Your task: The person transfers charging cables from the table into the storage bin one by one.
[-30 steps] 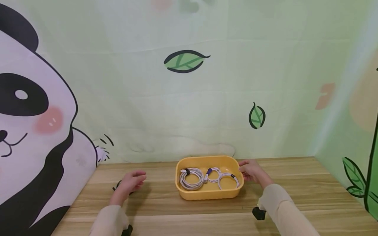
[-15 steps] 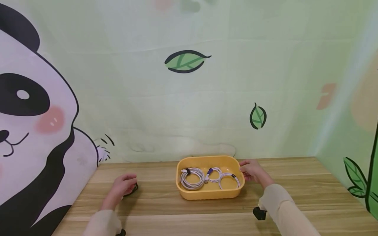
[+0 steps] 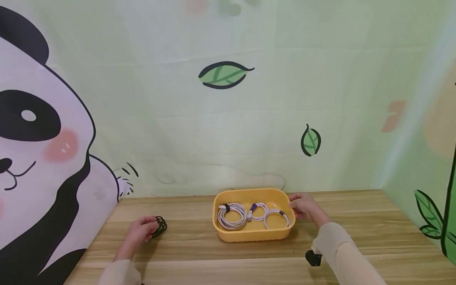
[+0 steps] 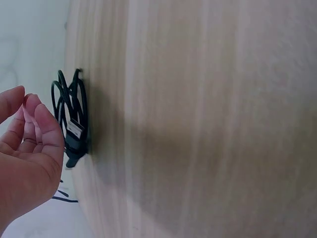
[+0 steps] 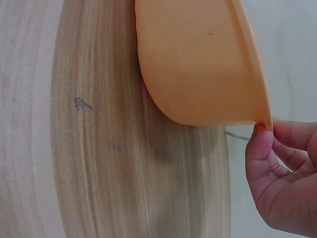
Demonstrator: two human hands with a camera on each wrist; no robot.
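Observation:
A coiled black cable (image 3: 161, 227) lies on the table at the left; a metal plug end (image 4: 75, 128) shows in the left wrist view. My left hand (image 3: 141, 229) is right beside this coil, its fingers loosely bent and partly covering it in the head view. Nothing is visibly held between those fingers. On the right, my right hand (image 3: 304, 206) pinches the rim of a yellow plastic basket (image 3: 253, 236) between thumb and fingers, as the right wrist view (image 5: 285, 171) confirms. Inside the basket lie a thick white coiled cable (image 3: 232, 227) and two thinner white ones.
The wooden table (image 3: 192, 253) runs back to a green cloth backdrop (image 3: 171, 118) printed with a panda and leaves. A black wrist device (image 3: 313, 258) hangs under the right sleeve.
My left hand has moved left and down to the near side of the black cable, uncovering more of the coil. The right hand and basket have stayed in place.

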